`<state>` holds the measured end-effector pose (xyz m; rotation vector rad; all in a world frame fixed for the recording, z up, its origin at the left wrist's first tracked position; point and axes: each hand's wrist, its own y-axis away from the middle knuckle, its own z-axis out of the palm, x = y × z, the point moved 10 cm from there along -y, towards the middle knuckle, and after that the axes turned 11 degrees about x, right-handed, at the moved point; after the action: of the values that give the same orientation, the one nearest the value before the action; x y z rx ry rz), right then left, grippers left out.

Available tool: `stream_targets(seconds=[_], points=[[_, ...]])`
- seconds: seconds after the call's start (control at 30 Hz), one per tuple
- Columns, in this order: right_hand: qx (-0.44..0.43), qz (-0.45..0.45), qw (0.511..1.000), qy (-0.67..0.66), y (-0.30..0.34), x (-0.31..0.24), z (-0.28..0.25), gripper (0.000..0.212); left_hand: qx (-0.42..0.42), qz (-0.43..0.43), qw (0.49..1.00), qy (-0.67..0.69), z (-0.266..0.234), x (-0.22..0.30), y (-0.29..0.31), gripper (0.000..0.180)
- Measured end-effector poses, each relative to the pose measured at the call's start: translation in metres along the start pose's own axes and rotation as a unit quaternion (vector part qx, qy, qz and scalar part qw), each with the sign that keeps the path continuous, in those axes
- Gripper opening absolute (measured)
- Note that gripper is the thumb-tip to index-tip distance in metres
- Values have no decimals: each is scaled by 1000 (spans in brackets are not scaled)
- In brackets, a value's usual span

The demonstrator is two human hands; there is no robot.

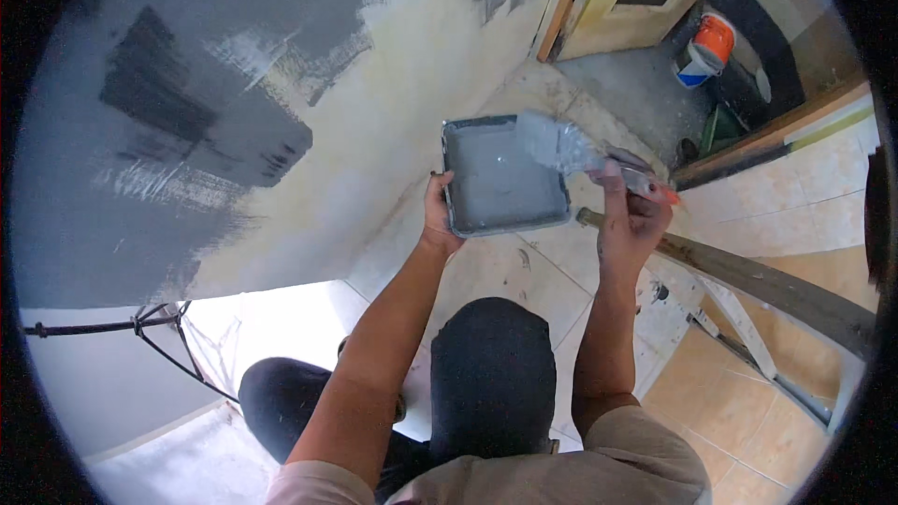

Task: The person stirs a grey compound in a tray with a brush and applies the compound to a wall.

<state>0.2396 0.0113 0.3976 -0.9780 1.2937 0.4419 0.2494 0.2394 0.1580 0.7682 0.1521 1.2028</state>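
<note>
My left hand (441, 213) grips the left edge of a square, shallow paint tub (447, 168) with grey paint in it, the thumb over the rim. In my right hand (625, 215) is a wide paintbrush (642, 178) with an orange handle end. Its bristles, smeared by motion, are over the tub's upper right corner; whether they touch the paint I cannot tell. To the left rises a wall (374, 122), coated in grey over its upper and left parts and bare cream lower down. A darker, wet-looking grey patch (154, 84) is on it.
A wooden beam (748, 271) runs along the right, with a pale brace beneath. Beyond it lies a tiled floor (720, 411). An orange and white bucket (703, 51) stands past the doorway, near a yellow door (622, 23). Dark metal bars (94, 327) jut in at the lower left.
</note>
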Motion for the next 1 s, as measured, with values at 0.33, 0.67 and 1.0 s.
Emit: stream_targets(seconds=[0.33, 0.67, 1.0], points=[[-147, 42, 988, -25, 53, 125, 27, 15, 146, 19, 987, -58, -193, -75, -62, 53], [78, 483, 783, -384, 126, 251, -27, 34, 127, 71, 989, -36, -200, -97, -92, 44], [-25, 378, 773, -509, 68, 222, 48, 29, 235, 346, 847, -329, -211, -19, -99, 41]])
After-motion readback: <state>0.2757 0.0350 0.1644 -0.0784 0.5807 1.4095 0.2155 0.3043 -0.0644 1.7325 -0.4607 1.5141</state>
